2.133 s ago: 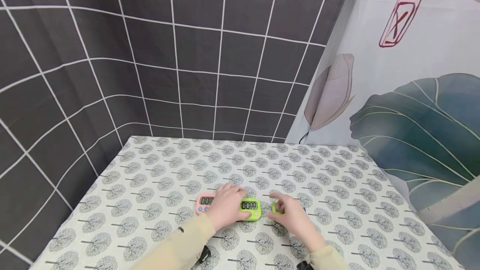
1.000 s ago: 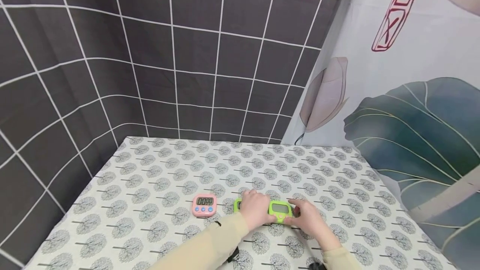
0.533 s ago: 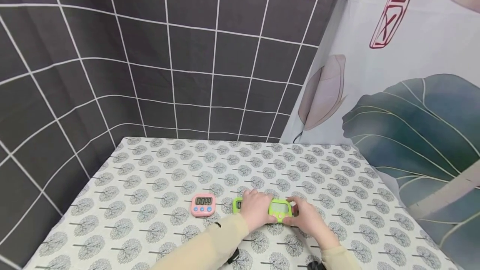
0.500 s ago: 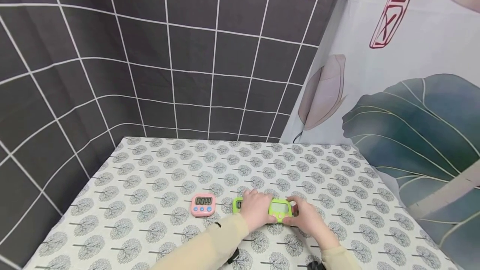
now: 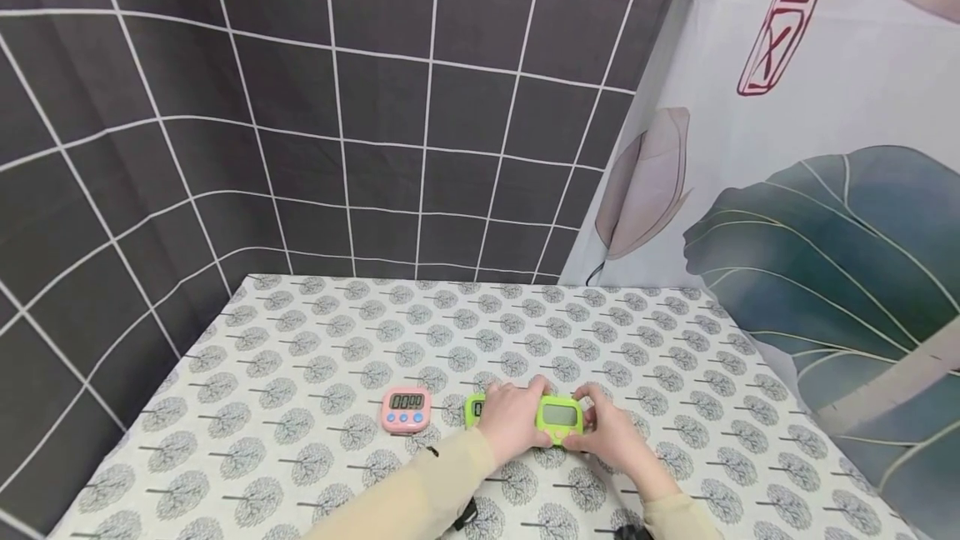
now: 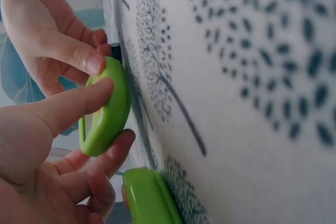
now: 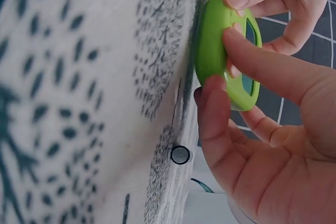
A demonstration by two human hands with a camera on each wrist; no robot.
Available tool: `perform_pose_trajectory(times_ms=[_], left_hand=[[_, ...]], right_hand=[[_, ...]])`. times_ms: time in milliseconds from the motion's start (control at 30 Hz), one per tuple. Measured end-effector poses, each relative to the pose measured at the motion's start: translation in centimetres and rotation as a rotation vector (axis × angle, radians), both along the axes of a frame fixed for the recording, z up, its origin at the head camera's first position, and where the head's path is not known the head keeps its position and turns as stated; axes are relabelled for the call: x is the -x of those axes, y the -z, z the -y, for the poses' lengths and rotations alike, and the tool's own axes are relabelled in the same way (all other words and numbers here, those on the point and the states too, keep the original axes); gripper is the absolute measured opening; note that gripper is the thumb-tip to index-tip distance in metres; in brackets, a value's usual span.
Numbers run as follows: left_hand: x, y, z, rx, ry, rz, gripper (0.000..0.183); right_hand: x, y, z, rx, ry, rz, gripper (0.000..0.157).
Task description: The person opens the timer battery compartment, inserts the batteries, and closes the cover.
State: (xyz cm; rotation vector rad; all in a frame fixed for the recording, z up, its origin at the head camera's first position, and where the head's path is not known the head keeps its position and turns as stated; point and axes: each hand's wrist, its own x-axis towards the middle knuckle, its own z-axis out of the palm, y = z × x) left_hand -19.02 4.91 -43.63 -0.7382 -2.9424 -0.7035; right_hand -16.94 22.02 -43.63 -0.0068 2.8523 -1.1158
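Observation:
A green digital timer (image 5: 559, 417) with a blank grey screen is held just over the cloth, tilted up. My left hand (image 5: 514, 418) pinches its left side between thumb and fingers. On its other side my right hand (image 5: 611, 435) pinches it, thumb on the front edge. Both thumbs press near the lower front of the timer in the wrist views. A second green timer (image 5: 474, 410), digits partly showing, lies mostly hidden behind my left hand. Below the right hand, a small dark cylinder with a silver round end (image 7: 180, 155) lies on the cloth.
A pink timer (image 5: 407, 410) with blue buttons reads zeros, left of my hands. White cloth with printed trees (image 5: 360, 307) covers the table. Behind hangs a dark grid curtain (image 5: 382, 173), and a leaf-printed white curtain (image 5: 817, 257) at the right.
My left hand has moved right, off the pink timer, onto the timer in my right hand. That timer now faces up. In the last half second, a left finger lifts slightly.

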Motion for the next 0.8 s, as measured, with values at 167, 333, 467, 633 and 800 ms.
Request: perform_pose_trajectory(times_ms=[167, 333, 467, 633, 800], left_hand=[[0.0, -0.3, 0.5, -0.043, 0.0, -0.009, 0.061], [-0.1, -0.5, 0.9, -0.064, -0.018, -0.018, 0.059], [-0.1, -0.4, 1.2, -0.098, -0.033, -0.004, 0.059], [0.1, -0.3, 1.6, -0.178, -0.043, 0.079, 0.061], [0.4, -0.6, 2.2, -0.263, -0.06, 0.167, 0.057]], right_hand=[[0.2, -0.2, 0.0, 0.043, 0.001, -0.015, 0.057], [0.2, -0.6, 0.4, 0.052, 0.032, -0.018, 0.051], [0.1, -0.5, 0.5, 0.112, 0.067, -0.018, 0.042], [0.1, -0.7, 0.7, 0.185, 0.077, -0.04, 0.032], [-0.2, -0.9, 1.1, 0.184, 0.069, -0.094, 0.032]])
